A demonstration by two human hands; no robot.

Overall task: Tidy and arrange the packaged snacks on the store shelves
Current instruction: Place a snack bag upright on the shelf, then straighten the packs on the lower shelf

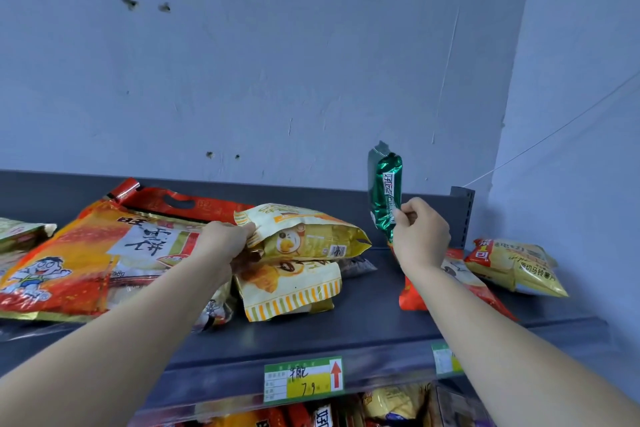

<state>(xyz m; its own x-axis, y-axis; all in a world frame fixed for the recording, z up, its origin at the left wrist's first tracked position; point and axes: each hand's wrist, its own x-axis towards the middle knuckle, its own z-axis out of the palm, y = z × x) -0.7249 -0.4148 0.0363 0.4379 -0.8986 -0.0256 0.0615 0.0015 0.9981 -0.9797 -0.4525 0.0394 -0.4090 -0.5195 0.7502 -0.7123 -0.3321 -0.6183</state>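
Our left hand (225, 241) pinches the edge of the upper yellow snack bag (311, 236), lifting it off the second yellow bag (291, 291) stacked under it. Our right hand (420, 230) is closed around the lower end of a green snack pack (386, 194), held upright above the dark shelf (363, 329). Big red-orange rice cracker bag (86, 260) lies flat to the left. Yellow chip bag (512, 265) lies far right, an orange-red pack (414, 295) partly under our right forearm. Green price tag (303, 380) sits on the shelf's front edge.

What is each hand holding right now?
Left hand: closed, pinching the top yellow snack bag.
Right hand: closed, holding the green packet upright.
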